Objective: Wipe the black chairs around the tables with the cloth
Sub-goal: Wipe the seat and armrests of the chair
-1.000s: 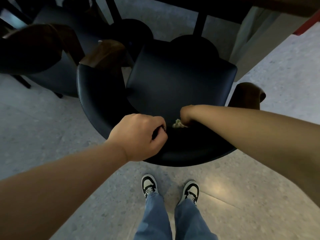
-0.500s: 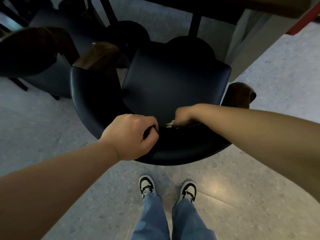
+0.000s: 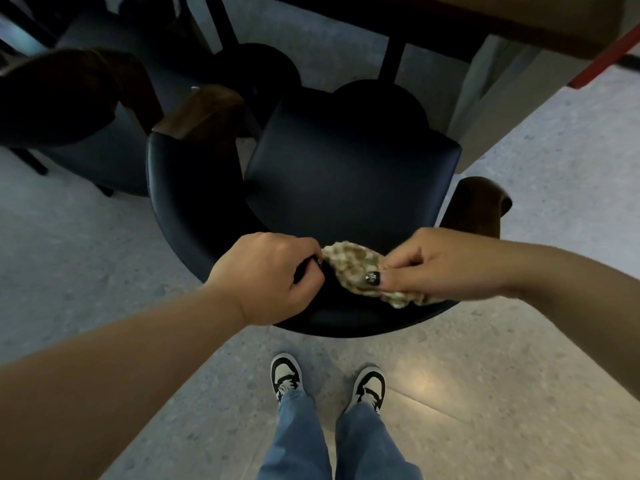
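Gripping the black armchair's [image 3: 346,168] backrest rim at 6 o'clock with my left hand [image 3: 273,275], my right hand [image 3: 436,261] pinches the checked cloth [image 3: 349,268] on it; I judge neighbouring chairs [image 3: 114,161] at 10 o'clock remain.

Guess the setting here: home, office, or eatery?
Probably a café or restaurant dining area: several matching black padded chairs with wooden armrests pushed up to a pedestal table, on a speckled terrazzo-style floor.

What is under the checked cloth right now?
The cloth lies on the curved black backrest of the chair, held by the right hand. The left hand grips the same rim beside it. The rim under the cloth is covered.
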`<state>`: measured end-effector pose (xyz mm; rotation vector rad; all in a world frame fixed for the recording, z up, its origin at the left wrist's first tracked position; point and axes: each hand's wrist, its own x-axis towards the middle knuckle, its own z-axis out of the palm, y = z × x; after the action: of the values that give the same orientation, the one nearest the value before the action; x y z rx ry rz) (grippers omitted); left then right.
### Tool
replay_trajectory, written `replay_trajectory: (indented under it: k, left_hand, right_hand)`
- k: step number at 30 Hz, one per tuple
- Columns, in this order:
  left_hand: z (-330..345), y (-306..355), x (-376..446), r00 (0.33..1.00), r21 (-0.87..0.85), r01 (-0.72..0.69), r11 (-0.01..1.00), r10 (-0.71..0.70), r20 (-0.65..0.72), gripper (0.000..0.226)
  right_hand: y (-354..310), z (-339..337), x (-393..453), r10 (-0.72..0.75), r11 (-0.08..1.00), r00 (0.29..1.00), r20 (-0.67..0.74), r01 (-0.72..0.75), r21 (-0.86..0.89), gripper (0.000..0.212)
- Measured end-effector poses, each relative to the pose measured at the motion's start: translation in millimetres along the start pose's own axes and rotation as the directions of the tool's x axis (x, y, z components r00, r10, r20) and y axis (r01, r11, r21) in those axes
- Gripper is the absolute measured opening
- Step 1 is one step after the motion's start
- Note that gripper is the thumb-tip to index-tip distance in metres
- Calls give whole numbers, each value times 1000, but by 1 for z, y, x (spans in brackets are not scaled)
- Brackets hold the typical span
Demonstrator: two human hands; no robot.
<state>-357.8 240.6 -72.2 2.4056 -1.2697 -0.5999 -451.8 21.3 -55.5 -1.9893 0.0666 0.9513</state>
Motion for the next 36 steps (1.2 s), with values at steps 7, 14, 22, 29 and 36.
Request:
replay_trajectory:
  k: [7,14,22,29,36]
  left_hand:
    - [0,-2,-1,999,7,-53,999,53,-12,40]
    - [-52,-59,4,915,310,-276,910,150,375,60]
    - [-56,-99,37,827,346,-399,849,170,536,65]
    - [-61,-101,35,861,273,-381,883,231,453,67]
    - [-63,-104,29,891,198,-354,914,265,369,52]
  right_hand:
    - [-7,27,9,38,953,993,-114,-70,-295,54]
    - [-9,23,27,51,916,989,-136,-100,-388,51]
    - [12,29,75,153,945,947,-284,-223,-237,52]
    - [29,24,141,392,910,890,-233,-412,-42,48]
    - [36,37,204,492,861,871,-12,-484,158,45]
